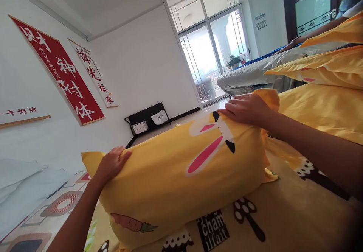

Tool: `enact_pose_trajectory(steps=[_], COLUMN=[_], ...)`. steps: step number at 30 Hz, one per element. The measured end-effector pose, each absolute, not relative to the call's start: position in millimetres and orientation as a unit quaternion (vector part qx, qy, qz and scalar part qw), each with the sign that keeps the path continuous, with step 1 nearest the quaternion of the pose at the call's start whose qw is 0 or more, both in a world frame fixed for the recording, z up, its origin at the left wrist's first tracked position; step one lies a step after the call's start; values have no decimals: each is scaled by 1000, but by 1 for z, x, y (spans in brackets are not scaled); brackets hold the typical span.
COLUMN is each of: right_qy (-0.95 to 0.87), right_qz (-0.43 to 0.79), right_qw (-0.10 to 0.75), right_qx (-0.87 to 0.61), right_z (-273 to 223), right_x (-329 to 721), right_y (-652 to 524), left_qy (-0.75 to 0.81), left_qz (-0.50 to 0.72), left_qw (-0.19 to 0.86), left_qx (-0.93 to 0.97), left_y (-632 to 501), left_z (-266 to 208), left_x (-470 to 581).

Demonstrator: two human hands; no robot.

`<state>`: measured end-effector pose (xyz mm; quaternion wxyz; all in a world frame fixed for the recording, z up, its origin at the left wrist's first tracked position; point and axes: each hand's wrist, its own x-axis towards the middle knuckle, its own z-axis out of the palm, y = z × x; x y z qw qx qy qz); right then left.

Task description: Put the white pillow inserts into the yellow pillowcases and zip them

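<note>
A plump yellow pillow (170,180) with a rabbit-ear and carrot print stands on its long edge in front of me, on a beige patterned blanket (300,214). My left hand (113,161) is closed over its upper left edge, close to the corner. At the upper right corner my right hand (248,109) grips the fabric with fingers curled over the top. The fingertips of both hands are partly hidden behind the pillow. Its far face is out of sight.
More yellow bedding (326,104) is piled at the right, with another person's arm (317,32) reaching over a plastic-covered surface (249,72) behind it. Pale blue cloth (25,187) lies at the left. A low black rack (149,117) stands by the far wall.
</note>
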<state>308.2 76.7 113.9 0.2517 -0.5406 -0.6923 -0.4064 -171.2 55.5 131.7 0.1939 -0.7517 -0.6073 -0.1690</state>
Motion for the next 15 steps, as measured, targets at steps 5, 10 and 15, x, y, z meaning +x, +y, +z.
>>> enact_pose_trajectory(steps=[5,10,15], right_qy=[-686,-671,-615], right_qz=[-397,-398,-333], right_qw=[267,256,239], right_qx=[-549,-570,-673], right_z=[137,122,92], right_x=[307,347,380], right_y=[80,87,83], left_qy=[-653,-698,-733], left_qz=[-153,-152,-160], left_qw=[229,218,263], left_qx=[-705,-665,-607], left_y=[50,45,46], left_z=[144,152,150], left_x=[-194,-228,-239])
